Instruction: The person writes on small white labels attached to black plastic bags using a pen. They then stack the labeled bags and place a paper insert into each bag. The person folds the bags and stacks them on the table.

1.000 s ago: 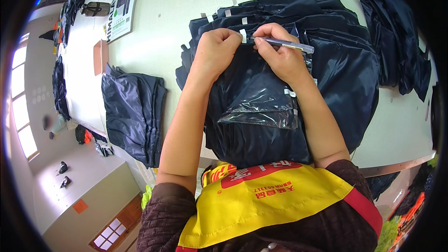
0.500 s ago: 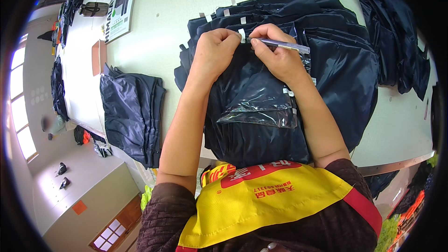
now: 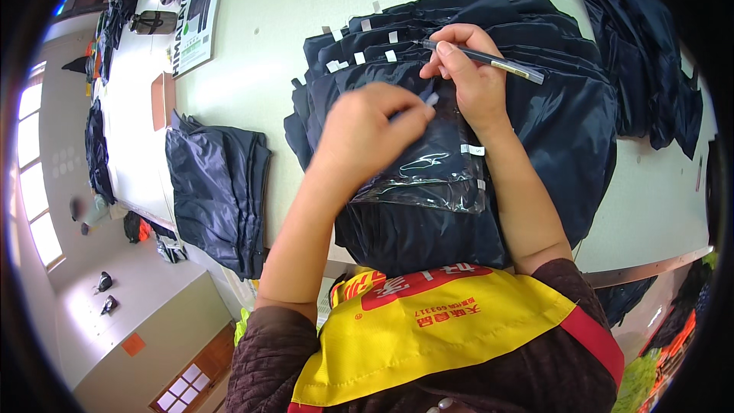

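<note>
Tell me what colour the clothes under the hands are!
The clothes are dark navy blue, best in the head view.

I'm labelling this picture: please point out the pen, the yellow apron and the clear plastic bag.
Pen [image 3: 493,60], head view: middle of its barrel.
Yellow apron [image 3: 447,342], head view: plain cloth below the print.
Clear plastic bag [image 3: 428,171], head view: its shiny upper face.

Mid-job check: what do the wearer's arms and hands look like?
Dark brown, textured sleeves end near the elbows, leaving the forearms bare. The left hand and right hand wear no gloves; no watch or bracelet shows.
</note>
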